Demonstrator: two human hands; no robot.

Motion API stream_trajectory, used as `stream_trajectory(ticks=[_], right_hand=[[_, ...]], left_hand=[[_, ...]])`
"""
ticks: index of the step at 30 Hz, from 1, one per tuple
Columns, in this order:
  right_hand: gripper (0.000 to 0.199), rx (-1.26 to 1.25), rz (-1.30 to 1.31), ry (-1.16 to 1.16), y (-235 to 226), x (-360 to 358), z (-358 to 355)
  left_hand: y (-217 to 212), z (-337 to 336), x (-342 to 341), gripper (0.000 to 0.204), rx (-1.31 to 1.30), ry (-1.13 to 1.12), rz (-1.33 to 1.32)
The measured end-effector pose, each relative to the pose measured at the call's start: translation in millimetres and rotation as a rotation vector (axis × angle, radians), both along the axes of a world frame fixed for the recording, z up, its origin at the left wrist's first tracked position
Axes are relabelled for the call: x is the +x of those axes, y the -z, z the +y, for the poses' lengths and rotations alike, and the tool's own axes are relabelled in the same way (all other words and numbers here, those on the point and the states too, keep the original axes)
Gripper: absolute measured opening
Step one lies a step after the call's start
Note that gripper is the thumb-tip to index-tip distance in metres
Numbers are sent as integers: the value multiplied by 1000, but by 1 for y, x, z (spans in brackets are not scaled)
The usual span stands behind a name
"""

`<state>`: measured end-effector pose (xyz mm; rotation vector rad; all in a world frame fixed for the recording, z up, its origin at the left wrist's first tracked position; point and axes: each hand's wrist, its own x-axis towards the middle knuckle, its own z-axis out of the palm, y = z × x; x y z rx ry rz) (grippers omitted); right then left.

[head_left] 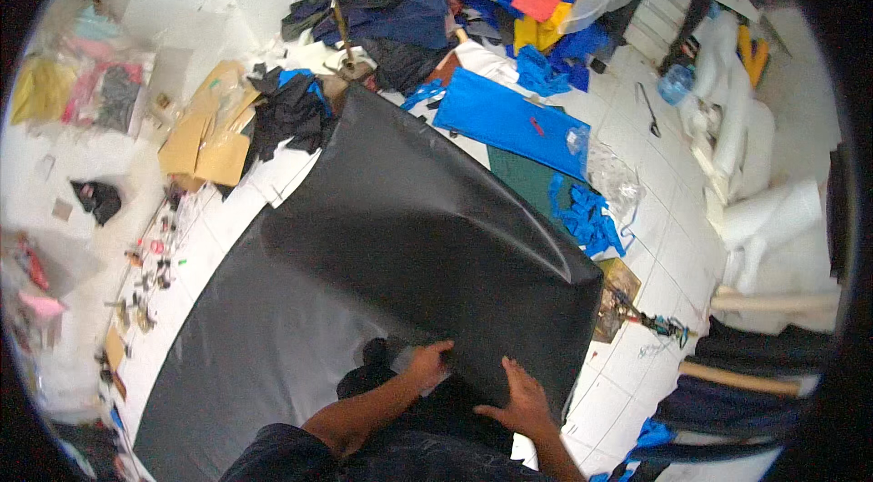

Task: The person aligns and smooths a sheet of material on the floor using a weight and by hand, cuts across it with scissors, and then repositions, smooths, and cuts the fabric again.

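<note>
A large sheet of smooth black material point(427, 236) spreads across the floor in front of me, its upper part lifted and folded over toward me. My left hand point(429, 366) is closed on the near edge of this folded part, its fingers curled at the material. My right hand point(526, 402) is beside it, fingers stretched and thumb apart, against the sheet near its right side. The lower left portion of the sheet point(245, 364) lies flatter and looks greyer in the light. My legs, in dark clothing, partly hide the sheet's near side.
Beyond the sheet lie a blue panel point(514, 123), blue scraps point(587, 218) and a heap of dark cloth point(386, 9). Brown cardboard point(214, 132) is at the left. A box point(618, 296) stands by the right corner; white rolls point(768, 218) and dark rolls point(727, 400) line the right.
</note>
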<state>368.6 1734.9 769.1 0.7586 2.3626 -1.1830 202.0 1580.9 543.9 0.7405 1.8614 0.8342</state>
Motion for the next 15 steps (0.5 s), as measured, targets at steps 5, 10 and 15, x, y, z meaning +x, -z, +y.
stream_trajectory(ticks=[5, 10, 15], right_hand=[[71, 849, 134, 362, 93, 26, -124], [44, 593, 118, 512, 28, 6, -200], [30, 511, 84, 539, 33, 60, -289]], left_hand=[[-102, -37, 22, 54, 42, -24, -454], [-48, -156, -33, 40, 287, -628, -1038], [-67, -240, -122, 37, 550, -977, -976]])
